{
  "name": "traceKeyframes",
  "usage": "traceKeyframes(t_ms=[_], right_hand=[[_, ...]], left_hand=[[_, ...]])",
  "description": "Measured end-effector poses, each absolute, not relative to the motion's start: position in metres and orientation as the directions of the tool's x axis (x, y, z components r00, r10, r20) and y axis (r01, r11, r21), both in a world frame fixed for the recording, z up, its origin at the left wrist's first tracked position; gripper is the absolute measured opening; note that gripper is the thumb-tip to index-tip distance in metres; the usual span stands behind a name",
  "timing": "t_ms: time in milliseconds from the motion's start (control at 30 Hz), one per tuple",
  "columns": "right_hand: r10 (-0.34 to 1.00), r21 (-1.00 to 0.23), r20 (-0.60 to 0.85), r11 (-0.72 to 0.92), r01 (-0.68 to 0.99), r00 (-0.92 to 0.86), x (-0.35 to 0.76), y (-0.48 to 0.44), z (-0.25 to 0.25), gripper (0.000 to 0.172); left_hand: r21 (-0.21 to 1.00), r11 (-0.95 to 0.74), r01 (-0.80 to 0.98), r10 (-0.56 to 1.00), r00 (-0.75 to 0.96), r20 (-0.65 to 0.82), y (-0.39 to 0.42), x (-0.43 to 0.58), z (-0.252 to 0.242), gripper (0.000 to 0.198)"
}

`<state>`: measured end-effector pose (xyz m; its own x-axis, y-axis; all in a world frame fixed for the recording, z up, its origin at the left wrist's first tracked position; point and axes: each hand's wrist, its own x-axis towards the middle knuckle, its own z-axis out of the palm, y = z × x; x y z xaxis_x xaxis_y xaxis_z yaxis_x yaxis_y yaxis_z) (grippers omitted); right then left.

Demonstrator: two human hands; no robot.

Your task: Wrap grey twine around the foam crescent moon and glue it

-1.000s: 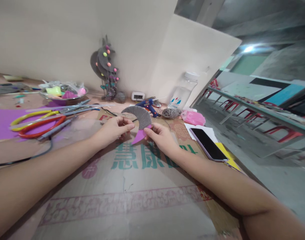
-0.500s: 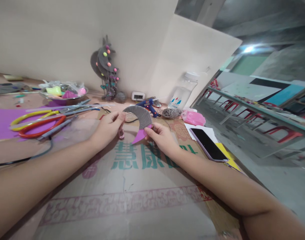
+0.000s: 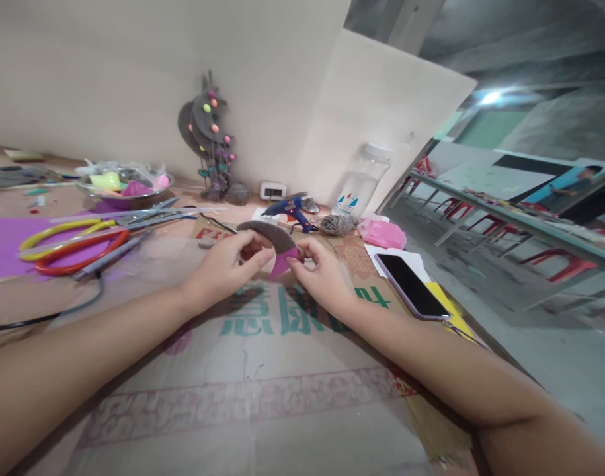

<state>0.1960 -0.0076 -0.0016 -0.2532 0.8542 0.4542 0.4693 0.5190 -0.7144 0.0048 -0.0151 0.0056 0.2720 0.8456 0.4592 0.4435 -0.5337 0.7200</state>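
Note:
A crescent-shaped piece [image 3: 270,231], wound with grey yarn, is held up above the cardboard. Its lower right end is a bare purple tip [image 3: 281,263]. My right hand [image 3: 324,270] pinches the crescent by that end, thumb in front. My left hand [image 3: 233,263] is closed beside and under its left part, thumb pointing toward the purple tip. What the left fingers grip is hidden behind the thumb and the crescent. Behind the hands lie a blue glue gun [image 3: 293,210] and a ball of grey yarn [image 3: 338,225].
Printed cardboard [image 3: 252,410] covers the table. Scissors [image 3: 79,248] lie on purple sheet at left, near a metal bowl [image 3: 126,197] of craft bits. A decorated grey moon ornament [image 3: 207,125], water bottle [image 3: 362,182], small clock [image 3: 273,191], pink bag [image 3: 381,233] and phone [image 3: 411,285] stand or lie around.
The crescent has tilted, showing more edge-on. My left hand has moved right and under it, closer to the right hand. The pinkish item below the left fingers is out of sight.

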Motion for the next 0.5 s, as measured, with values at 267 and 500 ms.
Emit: traceKeyframes(t_ms=[267, 500], right_hand=[[0.534, -0.142, 0.603, 0.803, 0.579, -0.592, 0.203, -0.011, 0.001, 0.016], [0.562, -0.221, 0.542, 0.813, 0.539, -0.625, 0.201, -0.014, 0.004, 0.022]], left_hand=[[0.860, -0.405, 0.312, 0.909, 0.236, 0.343, -0.008, 0.003, -0.001, 0.034], [0.960, -0.221, 0.172, 0.972, 0.119, 0.202, 0.005, 0.001, -0.005, 0.030]])
